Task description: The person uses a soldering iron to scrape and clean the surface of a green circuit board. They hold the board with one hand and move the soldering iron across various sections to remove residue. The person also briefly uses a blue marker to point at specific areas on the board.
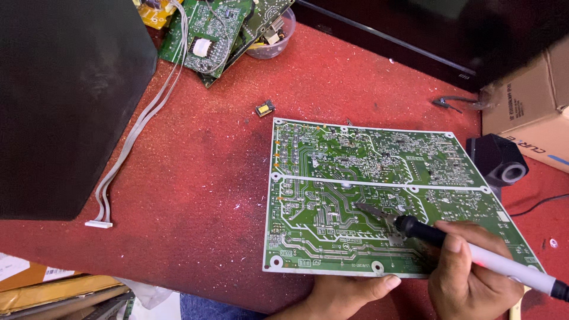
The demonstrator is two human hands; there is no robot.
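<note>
So the big green circuit board (379,198) lies solder-side up on the red mat (207,178). Left hand (341,293) pinches its near edge to keep it steady, and right hand (474,272) grips the soldering iron (427,232) pen-style, tip on the traces. Brown cardboard box (527,101) with a white label sits far right.

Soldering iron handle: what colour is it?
Black at the front, white behind, on the soldering iron in the right hand; head view.
</note>
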